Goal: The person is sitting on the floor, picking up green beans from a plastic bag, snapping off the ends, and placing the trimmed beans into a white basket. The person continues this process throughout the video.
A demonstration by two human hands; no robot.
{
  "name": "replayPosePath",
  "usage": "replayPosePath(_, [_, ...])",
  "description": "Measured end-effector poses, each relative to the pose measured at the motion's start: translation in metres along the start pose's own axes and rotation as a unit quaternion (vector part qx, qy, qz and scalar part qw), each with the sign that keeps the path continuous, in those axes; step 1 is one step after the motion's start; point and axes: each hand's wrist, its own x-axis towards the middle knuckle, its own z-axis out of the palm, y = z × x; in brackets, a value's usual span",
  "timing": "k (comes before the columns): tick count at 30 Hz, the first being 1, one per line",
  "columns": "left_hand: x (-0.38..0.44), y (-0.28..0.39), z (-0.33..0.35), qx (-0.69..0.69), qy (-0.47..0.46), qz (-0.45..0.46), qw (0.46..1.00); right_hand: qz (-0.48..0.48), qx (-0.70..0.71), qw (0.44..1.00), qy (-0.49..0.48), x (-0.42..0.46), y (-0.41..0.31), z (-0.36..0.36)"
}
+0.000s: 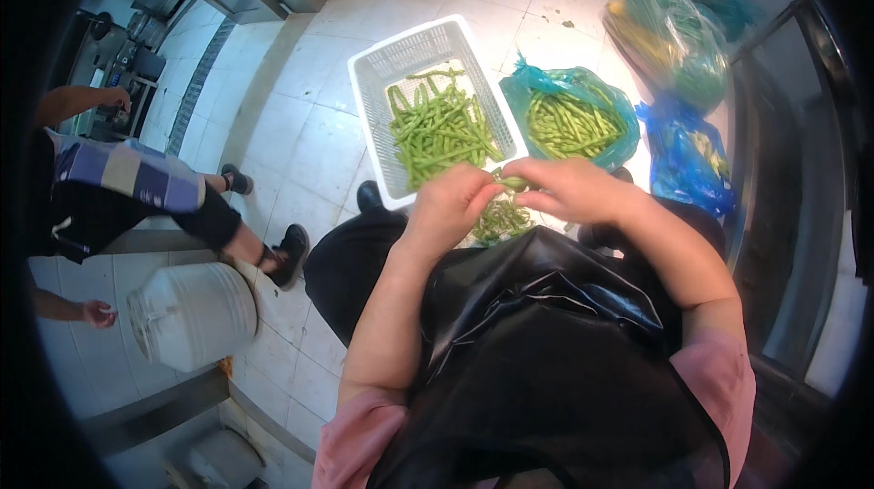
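Note:
Between my two hands is a green bean piece (513,183), pinched by the fingertips of both. My left hand (450,205) is over the near rim of a white plastic basket (506,121), and its fingers partly hide the bean. From the right, my right hand (573,188) reaches in with thumb and index finger at the bean's other end. Inside the basket lies a loose heap of long green beans (440,123). To its right, an open teal plastic bag (625,141) holds more green beans (573,121). Below my hands, bean trimmings (504,221) are piled on the floor.
Tied plastic bags of produce (683,45) and a blue plastic bag (683,161) lie at right beside a metal-framed unit (792,216). At left, another person (136,175) is striding past a white plastic drum (198,315). A black apron (546,352) covers my lap.

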Motion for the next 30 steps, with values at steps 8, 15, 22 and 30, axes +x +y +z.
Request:
replayPosePath(8, [0.001, 0.015, 0.031, -0.235, 0.13, -0.139, 0.953, 0.028, 0.222, 0.959, 0.171, 0.01, 0.0, 0.05])
replayPosePath(15, [-0.013, -0.006, 0.037, 0.022, -0.127, -0.251, 0.96, 0.143, 0.322, 0.859, 0.371, 0.019, 0.024, -0.009])
replayPosePath(22, [-0.033, -0.039, 0.061, 0.258, -0.342, -0.291, 0.855, 0.049, 0.555, 0.652, 0.515, 0.011, 0.06, -0.066])
replayPosePath(30, [-0.024, -0.026, 0.07, 0.179, -0.451, -0.284, 0.827, 0.258, 0.284, 0.913, 0.14, 0.029, 0.114, 0.007])
